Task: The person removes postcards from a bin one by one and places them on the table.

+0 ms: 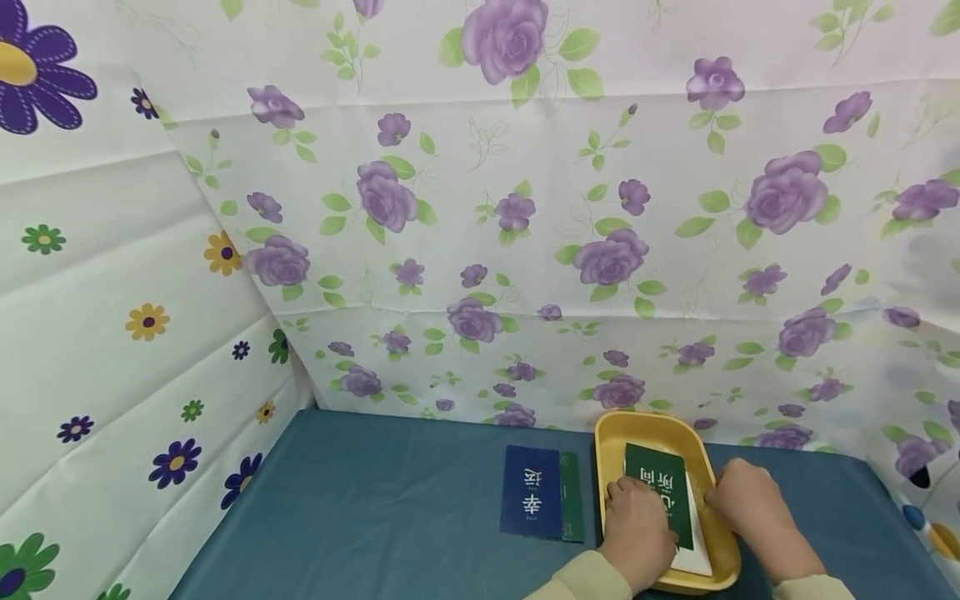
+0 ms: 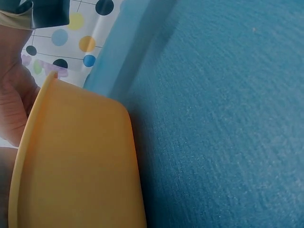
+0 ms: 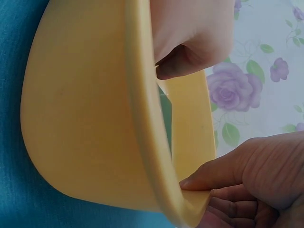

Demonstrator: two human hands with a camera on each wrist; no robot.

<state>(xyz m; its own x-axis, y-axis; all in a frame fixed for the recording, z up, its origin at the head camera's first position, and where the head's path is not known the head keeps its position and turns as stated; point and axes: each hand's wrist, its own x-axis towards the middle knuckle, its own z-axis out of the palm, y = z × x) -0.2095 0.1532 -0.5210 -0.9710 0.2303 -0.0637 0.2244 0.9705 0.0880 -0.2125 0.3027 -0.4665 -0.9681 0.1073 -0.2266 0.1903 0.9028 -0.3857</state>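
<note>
A yellow plastic tray (image 1: pixel 606 433) with raised walls stands on the right part of the table. Inside it lies a green booklet (image 1: pixel 655 462) with white characters, and a white edge (image 1: pixel 699 546) shows from beneath. My left hand (image 1: pixel 637 533) reaches over the tray's left wall and grips the green booklet with curled fingers, covering part of it. At the opposite wall, my right hand (image 1: pixel 753 504) pinches the rim. The right wrist view shows that thumb (image 3: pixel 209 173) on the inner side and the fingers outside.
Left of the tray, a blue booklet (image 1: pixel 532 508) with white characters partly covers another green one (image 1: pixel 572 500). The table has a blue-green cover (image 1: pixel 360 508). A flowered cloth (image 1: pixel 450 250) hangs behind, and another (image 1: pixel 112 333) on the left.
</note>
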